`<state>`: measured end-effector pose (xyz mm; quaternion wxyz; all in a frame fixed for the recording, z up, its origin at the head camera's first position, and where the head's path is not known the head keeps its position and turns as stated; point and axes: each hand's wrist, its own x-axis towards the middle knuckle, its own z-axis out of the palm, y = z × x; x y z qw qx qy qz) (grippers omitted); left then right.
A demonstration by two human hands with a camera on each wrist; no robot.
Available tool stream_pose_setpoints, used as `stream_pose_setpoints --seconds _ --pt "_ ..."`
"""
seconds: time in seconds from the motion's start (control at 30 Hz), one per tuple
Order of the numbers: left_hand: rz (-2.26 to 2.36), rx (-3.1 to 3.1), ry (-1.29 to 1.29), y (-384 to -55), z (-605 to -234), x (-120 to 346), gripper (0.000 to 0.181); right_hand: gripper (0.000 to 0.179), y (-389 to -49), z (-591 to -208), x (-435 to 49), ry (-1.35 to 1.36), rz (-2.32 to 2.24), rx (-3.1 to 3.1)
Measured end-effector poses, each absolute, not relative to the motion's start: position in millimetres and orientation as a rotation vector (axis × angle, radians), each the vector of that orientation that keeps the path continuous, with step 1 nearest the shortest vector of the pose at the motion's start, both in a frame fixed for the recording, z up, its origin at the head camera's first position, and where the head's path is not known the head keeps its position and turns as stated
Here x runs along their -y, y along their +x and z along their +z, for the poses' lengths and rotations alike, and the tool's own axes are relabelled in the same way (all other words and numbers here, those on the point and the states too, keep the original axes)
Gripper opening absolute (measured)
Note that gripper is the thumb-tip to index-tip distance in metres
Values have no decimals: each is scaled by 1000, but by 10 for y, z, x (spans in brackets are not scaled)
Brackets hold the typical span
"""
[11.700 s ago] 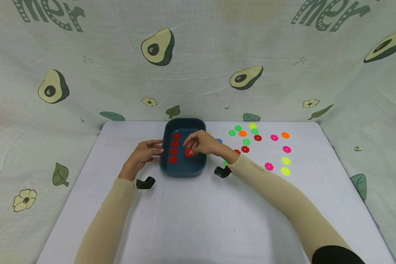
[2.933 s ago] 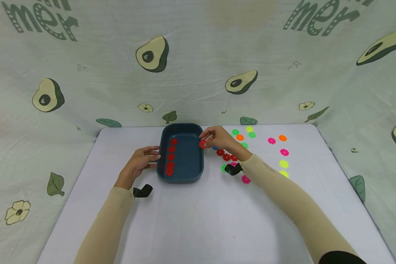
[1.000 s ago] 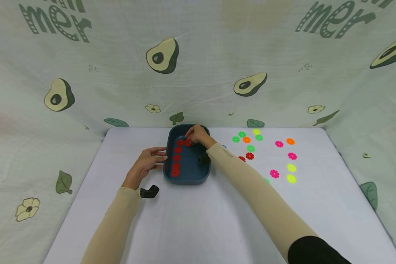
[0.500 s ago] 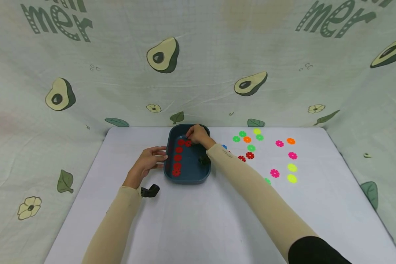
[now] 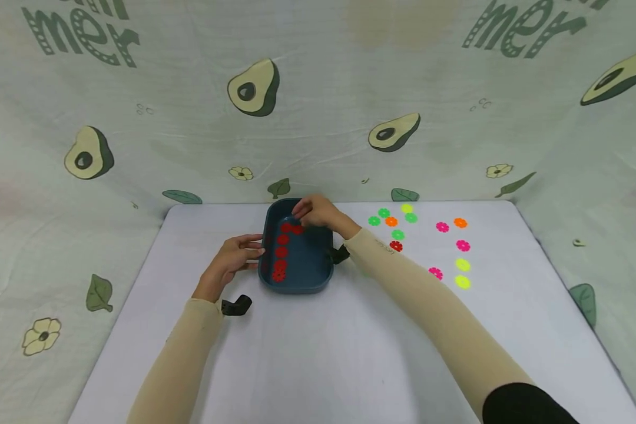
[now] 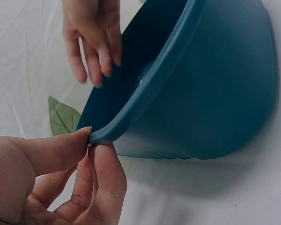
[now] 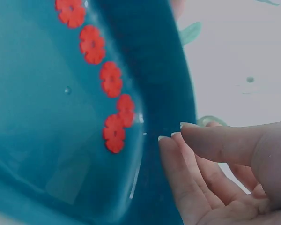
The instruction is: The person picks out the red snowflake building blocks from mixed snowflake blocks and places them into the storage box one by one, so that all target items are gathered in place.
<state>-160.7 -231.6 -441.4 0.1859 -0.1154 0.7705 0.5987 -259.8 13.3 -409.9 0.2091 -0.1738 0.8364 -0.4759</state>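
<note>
A deep blue rectangular tray [image 5: 310,262] stands at the back of the white table. My left hand [image 5: 230,263] pinches its left rim between thumb and fingers, as the left wrist view shows close up. Inside the tray, several red flower-shaped pieces [image 5: 281,252] form a line along the left side, with one more red flower [image 7: 114,133] beside the far end of that line. My right hand [image 5: 319,211] hovers over the tray's far end, fingers loosely bent, holding nothing. In the right wrist view its fingertips are near the tray wall, apart from the flowers.
More flower pieces lie scattered on the table right of the tray: green [image 5: 398,234], pink [image 5: 463,245], orange [image 5: 460,222], yellow [image 5: 463,282] and a red one [image 5: 396,245]. My right sleeve [image 5: 418,271] covers part of this group. A printed cloth [image 5: 318,159] hangs behind the table.
Earlier, my right hand brought red flowers from the right into the tray, lengthening the line. It has just let go of the one at the far end and lifted slightly away. My left hand stays put.
</note>
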Motion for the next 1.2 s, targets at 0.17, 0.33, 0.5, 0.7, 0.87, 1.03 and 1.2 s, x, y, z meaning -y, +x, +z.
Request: stream_pose_setpoints --seconds 0.17,0.33,0.5,0.7,0.87,1.03,1.2 --pt "1687 -2166 -316 -1604 -4412 2311 57 41 -2505 -3970 -344 -477 -1395 -2222" --pt "1697 -2146 -308 -1599 -4409 2319 58 45 -2426 -3912 -604 -448 -1462 -2155" --pt "1692 -2145 -302 -1595 -4392 2318 59 43 -2332 -3891 -894 -418 -1496 -2171" --pt "1690 -2142 -309 -1597 -4379 2305 59 41 -2251 -3959 -1223 -309 -1491 -2230" --pt "1698 -2136 -308 -1593 -4379 2308 60 42 -2214 -4089 -1509 -261 -1479 -2267" --pt "1696 -2146 -303 -1600 -4401 2311 60 42 -2148 -4207 -1803 -208 -1443 -2305" --pt "1698 -2146 -305 -1611 -4418 2304 59 42 -2081 -4328 -2053 -152 -1422 -2329"
